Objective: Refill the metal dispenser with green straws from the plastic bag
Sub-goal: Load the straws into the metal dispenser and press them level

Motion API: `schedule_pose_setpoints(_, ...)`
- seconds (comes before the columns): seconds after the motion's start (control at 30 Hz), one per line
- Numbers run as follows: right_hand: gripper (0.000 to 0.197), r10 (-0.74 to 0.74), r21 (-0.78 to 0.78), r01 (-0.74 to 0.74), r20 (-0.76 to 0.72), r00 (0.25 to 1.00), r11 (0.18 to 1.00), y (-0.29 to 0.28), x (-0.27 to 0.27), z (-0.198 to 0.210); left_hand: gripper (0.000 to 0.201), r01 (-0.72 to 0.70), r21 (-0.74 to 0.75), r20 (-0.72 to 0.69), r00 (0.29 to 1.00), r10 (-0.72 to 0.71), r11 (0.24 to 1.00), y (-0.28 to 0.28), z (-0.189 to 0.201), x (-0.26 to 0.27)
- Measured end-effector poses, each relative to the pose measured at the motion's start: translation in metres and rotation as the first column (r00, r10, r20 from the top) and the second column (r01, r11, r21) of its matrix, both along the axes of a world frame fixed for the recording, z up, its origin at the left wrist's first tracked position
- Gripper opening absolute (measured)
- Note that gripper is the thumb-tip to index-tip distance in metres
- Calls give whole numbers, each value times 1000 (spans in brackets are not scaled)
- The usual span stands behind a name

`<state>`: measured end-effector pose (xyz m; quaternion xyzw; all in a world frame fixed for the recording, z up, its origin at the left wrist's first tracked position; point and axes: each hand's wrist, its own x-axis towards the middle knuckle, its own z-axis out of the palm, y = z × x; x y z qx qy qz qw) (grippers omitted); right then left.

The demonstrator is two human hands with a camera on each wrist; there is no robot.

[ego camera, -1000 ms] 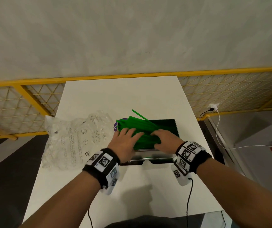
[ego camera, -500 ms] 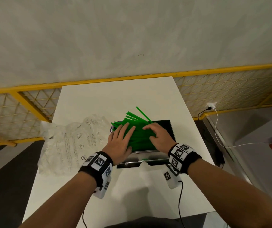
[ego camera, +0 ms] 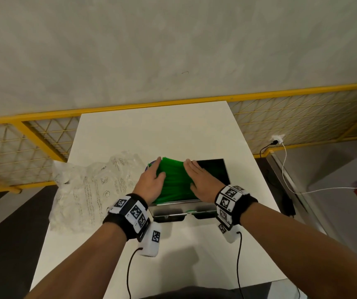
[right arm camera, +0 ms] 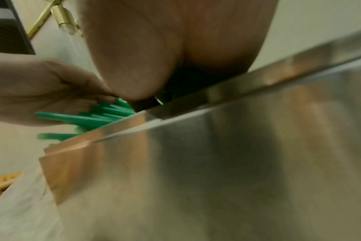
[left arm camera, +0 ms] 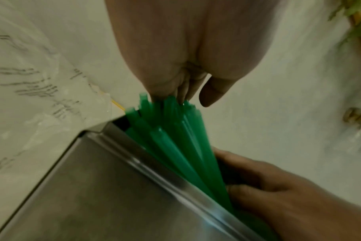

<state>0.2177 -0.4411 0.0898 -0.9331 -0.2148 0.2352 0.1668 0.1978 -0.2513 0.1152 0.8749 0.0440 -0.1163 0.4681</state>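
Straws [ego camera: 174, 180] that stuck up at angles a sec ago are now squared into one flat green block, no strays seen poking past the far edge. Both hands, laid on top w/ spread fingers before, are now turned edge-on at either side of the block.

Left fingers [ego camera: 156, 165] are held straight and together, pressed vs. the left ends of the straws; in the left wrist view the ends are seen butted against the left hand [ego camera: 150, 183], nothing gripped. Right fingers [ego camera: 191, 167] are likewise held straight, pressed on the straws from the right side by the right hand [ego camera: 203, 181]; no curl round anything is seen.

Straws are sat in the open top of the metal dispenser [ego camera: 184, 209], left ends overhanging its left rim a bit, per the wrist views. Its right part is seen dark and unfilled.

Plastic bag [ego camera: 87, 190] is left crumpled on the white table [ego camera: 151, 134], just left of the dispenser; whether any straws are left inside cannot be told.

Judgement: loading is near done; bundle prob. needs sliding right so the ends drop inside the rim.
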Motion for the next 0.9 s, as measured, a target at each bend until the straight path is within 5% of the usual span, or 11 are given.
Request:
schedule_pose_setpoints(0.13, 64, -15, 103, 20, -51, 999, 995, -1, -6, -1, 55, -82, -44, 20, 996, 83, 996, 9, 1, -3)
schedule_pose_setpoints(0.2, 64, -94, 204, 93, -1, 996, 975, -3, -6, -2, 57, -12, -39, -41, 999, 10, 999, 8, -1, -10)
schedule_pose_setpoints(0.3, 67, -90, 152, 94, -37, 995, 984, 0, -8, -5, 56, 49, -129, -47, 997, -56, 990, 8, -10, -21)
schedule_pose_setpoints(0.43, 64, -135, 244, 152, -82, 987, 958, 0, -6, -4, 46, -167, -365, 37, 981, 193, 916, 21, -9, -23)
schedule_pose_setpoints(0.5, 69, -179, 328, 204, -105, 978, 923, -8, -6, 2, 47, -149, -281, 120, 975, 189, 948, 31, -10, -26)
schedule_pose_setpoints(0.6, 81, -140, 218, 182, -193, 971, 959, -17, -8, 6, 66, 207, 4, 222, 954, -202, 978, 32, -10, -36)
schedule_pose_setpoints(0.7, 85, -116, 56, 132, -229, 967, 990, -13, -2, 7, 72, 456, 447, 56, 844, -533, 770, 21, -15, -36)
schedule_pose_setpoints(0.9, 86, -74, -159, 55, -118, 990, 986, 5, 14, 1, 65, 427, 604, -28, 855, -518, 673, 19, -15, -17)
